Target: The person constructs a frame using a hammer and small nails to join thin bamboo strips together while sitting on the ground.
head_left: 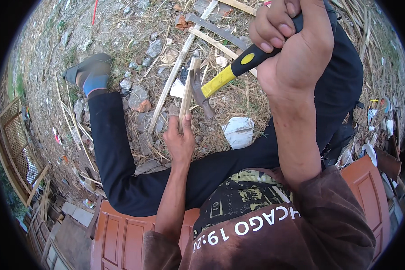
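Note:
My left hand [180,139] grips the lower end of a thin bamboo strip [187,92] and holds it upright between my spread legs. My right hand [290,42] is raised close to the camera and closed around the black grip of a hammer with a yellow handle [220,80]. The hammer's dark steel head [199,92] rests against the upper part of the strip. My legs in black trousers [112,148] stretch out over dry ground.
Loose bamboo slats [173,76], stones [137,96], dry grass and a white scrap [238,132] lie on the ground ahead. I sit on a reddish-brown panelled board [121,234]. A woven bamboo lattice frame [13,144] stands at the left edge. Litter lies at the right.

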A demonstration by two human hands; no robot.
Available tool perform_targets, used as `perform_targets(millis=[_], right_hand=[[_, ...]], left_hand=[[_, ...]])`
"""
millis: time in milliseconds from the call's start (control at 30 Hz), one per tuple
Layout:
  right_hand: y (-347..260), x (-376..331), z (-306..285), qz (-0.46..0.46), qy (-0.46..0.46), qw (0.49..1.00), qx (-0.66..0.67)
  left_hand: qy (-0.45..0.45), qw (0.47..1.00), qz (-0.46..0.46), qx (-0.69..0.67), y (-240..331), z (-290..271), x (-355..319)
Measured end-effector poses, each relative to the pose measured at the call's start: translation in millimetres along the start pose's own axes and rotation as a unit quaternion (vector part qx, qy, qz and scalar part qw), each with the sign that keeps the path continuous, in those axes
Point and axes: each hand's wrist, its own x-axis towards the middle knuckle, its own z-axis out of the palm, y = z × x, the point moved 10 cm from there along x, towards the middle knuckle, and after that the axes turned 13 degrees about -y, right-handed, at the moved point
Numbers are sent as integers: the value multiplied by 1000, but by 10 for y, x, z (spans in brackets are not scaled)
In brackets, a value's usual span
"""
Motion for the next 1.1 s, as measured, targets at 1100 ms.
perform_targets(millis=[1100], right_hand=[[-125,36,33,-76,22,997,-7]], left_hand=[[5,999,-25,-20,6,4,-48]])
